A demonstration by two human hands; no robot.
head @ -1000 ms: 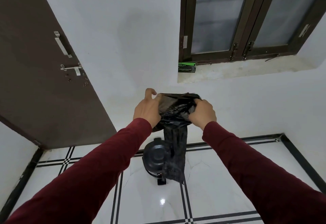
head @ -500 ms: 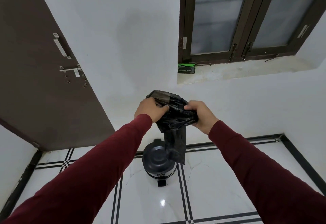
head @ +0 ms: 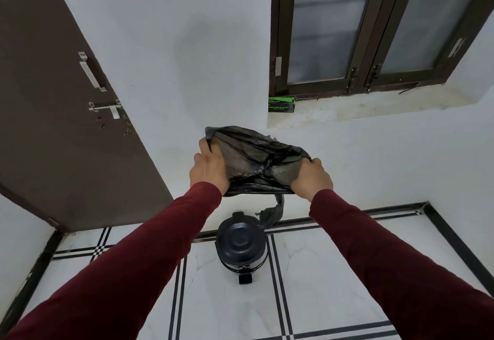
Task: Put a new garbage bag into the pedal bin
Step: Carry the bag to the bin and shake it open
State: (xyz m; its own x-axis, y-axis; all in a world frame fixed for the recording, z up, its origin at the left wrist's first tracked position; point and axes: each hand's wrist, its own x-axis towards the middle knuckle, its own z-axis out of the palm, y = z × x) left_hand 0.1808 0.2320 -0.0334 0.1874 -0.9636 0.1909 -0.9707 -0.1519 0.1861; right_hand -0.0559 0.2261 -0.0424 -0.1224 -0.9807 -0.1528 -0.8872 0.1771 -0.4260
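Note:
A black garbage bag (head: 254,157) is stretched out in the air between both hands, its mouth spread wide. My left hand (head: 209,168) grips its left edge and my right hand (head: 311,178) grips its right edge. A crumpled tail of the bag (head: 272,212) hangs down below. Straight beneath stands the small black pedal bin (head: 240,246) on the floor, lid closed, its pedal (head: 245,279) pointing toward me.
A brown door (head: 66,125) with a latch stands at the left. On the window sill (head: 374,107) lies a green and black box of garbage bags (head: 281,105). White tiled floor (head: 334,286) with black lines surrounds the bin near the wall.
The hands have pulled apart, spreading the bunched bag wide. The hanging length of bag has shortened and risen off the bin's lid.

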